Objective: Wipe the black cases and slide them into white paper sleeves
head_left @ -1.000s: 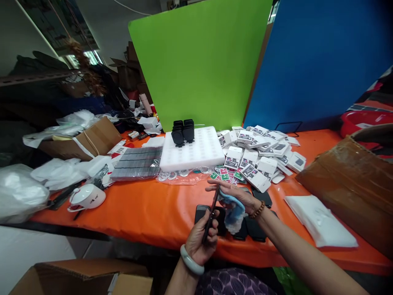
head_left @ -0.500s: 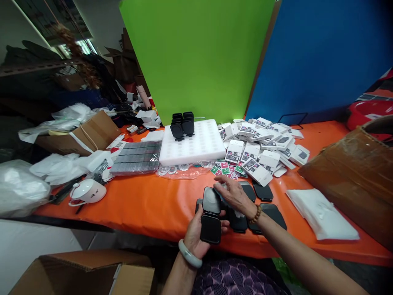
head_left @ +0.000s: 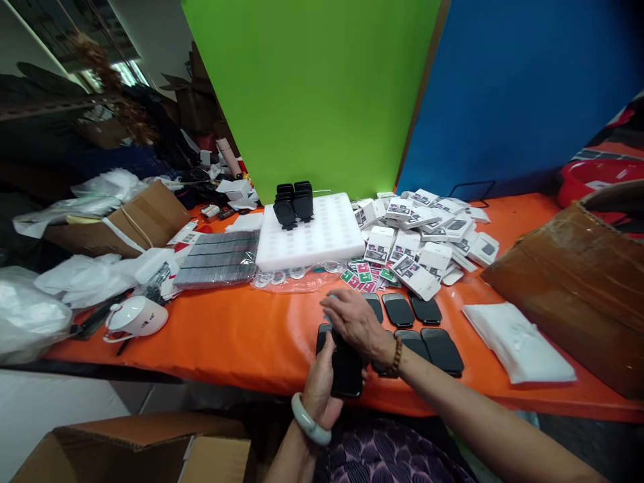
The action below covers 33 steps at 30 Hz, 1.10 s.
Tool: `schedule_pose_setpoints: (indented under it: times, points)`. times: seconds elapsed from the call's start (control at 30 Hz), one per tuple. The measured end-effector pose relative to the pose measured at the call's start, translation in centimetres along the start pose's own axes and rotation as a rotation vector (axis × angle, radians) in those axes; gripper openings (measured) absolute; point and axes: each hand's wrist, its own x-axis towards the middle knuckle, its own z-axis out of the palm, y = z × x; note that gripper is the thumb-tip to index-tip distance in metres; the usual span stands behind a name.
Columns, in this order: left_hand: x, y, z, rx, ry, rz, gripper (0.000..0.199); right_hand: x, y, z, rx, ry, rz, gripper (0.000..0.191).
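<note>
From my remote seat I have the left hand point(head_left: 318, 386) gripping a black, flat, round-cornered device point(head_left: 347, 377), thumb along its near-left edge and fingers wrapped round from beneath, out in front of the person's body at the near edge of the orange-covered table point(head_left: 226, 335). Taking that device as the middle of my dial, the right hand point(head_left: 355, 318) lies at twelve, palm down over the upper end, its fingers stretched towards eleven with a sliver of pale blue material point(head_left: 327, 317) showing beside them; I cannot tell whether they close on it. A pale, smooth bangle point(head_left: 310, 422) rings the left wrist at between seven and eight, and a brown beaded bracelet point(head_left: 397, 355) the right. From one to three I see black, flat, rounded-square pads point(head_left: 398, 310) lying in two rows, partly screened by my right hand and wrist. Farther off at one sits a heap of small white printed boxes point(head_left: 427, 231), and between eleven and twelve a thick white foam slab point(head_left: 332, 231) bearing black upright stands point(head_left: 294, 204). At ten I have a grey stack in clear plastic point(head_left: 219, 258), and at three a white soft-wrapped packet point(head_left: 518, 342)
</note>
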Motion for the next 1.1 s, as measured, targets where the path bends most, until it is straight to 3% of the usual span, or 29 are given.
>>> schedule_pose_setpoints:
  times: [0.1,0.2,0.33,0.43,0.6,0.73,0.87,1.1]
  points:
    - [-0.4,0.0,-0.4,-0.002,-0.067,-0.122,0.052,1.5,3.1,-0.8,0.199,-0.033,0.279,0.034]
    - [-0.4,0.5,-0.6,-0.073,-0.149,-0.137,0.052,1.3,4.7,-1.9,0.511,-0.096,0.504,0.046]
    - [0.1,0.9,-0.6,-0.102,-0.147,-0.136,0.053,-0.5,4.0,-3.0,0.934,-0.33,0.665,0.044]
    - [0.6,0.7,-0.7,-0.094,-0.113,-0.149,0.054,-1.4,2.8,-3.4,1.022,-0.344,0.685,0.037]
    - [1.0,0.1,-1.1,-0.147,-0.092,-0.17,0.051,-1.9,1.1,-3.9,0.677,-0.135,0.438,0.021]
    - [0.7,0.7,-0.8,-0.402,0.039,-0.14,0.035,-3.2,-1.7,-3.2,0.356,-0.069,0.057,0.015]
    - [-0.1,2.2,-0.8,-0.549,0.151,-0.15,0.041,-4.8,-4.4,-1.9,0.023,-0.105,-0.243,0.017]
    - [0.0,2.6,-2.5,-0.46,0.063,-0.175,0.049,-5.8,-5.3,-2.3,-0.087,-0.36,-0.29,0.017]
